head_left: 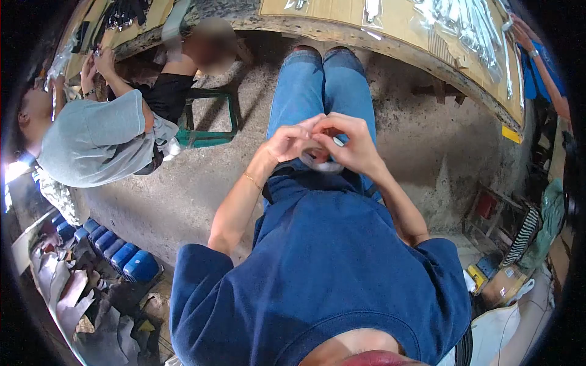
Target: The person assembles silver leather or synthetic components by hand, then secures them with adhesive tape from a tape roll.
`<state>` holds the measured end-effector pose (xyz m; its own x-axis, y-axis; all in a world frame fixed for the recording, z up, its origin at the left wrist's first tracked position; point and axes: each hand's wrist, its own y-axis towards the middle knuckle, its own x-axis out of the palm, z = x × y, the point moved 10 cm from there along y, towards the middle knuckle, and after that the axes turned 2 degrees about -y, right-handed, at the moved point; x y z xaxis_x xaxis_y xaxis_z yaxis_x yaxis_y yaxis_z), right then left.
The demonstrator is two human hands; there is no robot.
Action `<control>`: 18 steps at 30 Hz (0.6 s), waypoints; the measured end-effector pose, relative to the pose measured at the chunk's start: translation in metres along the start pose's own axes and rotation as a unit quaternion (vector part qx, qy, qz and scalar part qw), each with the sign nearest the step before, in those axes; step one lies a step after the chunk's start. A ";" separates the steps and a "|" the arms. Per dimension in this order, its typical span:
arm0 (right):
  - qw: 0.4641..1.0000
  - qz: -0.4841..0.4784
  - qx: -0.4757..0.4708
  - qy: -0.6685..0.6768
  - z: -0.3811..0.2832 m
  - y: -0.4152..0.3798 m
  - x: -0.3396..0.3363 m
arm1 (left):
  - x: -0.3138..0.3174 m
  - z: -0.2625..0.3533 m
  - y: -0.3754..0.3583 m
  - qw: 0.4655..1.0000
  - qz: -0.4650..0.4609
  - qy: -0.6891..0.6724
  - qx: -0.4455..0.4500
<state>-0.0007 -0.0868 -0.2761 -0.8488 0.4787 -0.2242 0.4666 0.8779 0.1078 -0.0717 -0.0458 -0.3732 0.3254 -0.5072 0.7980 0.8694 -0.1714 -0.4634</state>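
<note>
Over my lap, close to my waist, I hold a roll of clear tape [329, 166], its round core facing up toward me. My left hand [289, 140] is closed at the roll's far left side, fingertips pinched. From the other side my right hand [354, 145] curls around the roll, with its thumb and fingers meeting my left fingertips. What lies between those fingertips is too small to make out. Beneath both hands are my jeans [296, 91].
Ahead is a long worktable [403, 18] with plastic-bagged items on cardboard. To the left a person in a grey shirt [97, 137] works near a green stool [210, 137]. Blue jugs [140, 265] and scrap sheets [73, 293] lie left; a cardboard box [505, 283] stands right.
</note>
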 end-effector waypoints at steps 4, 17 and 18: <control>0.984 0.156 -0.077 -0.041 -0.014 -0.010 -0.014 | 0.031 0.016 -0.003 0.991 -0.077 0.004 0.111; 0.903 0.212 0.212 0.309 0.133 0.012 -0.042 | -0.011 0.059 0.027 0.858 0.133 0.462 0.181; 0.903 0.213 0.210 0.308 0.135 0.014 -0.050 | -0.014 0.055 0.035 0.864 0.109 0.473 0.135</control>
<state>0.0817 -0.1002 -0.3937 -0.4872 0.8019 0.3459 0.7263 0.5920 -0.3494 -0.0256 0.0018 -0.3790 0.1535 -0.9877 -0.0281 0.9227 0.1535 -0.3538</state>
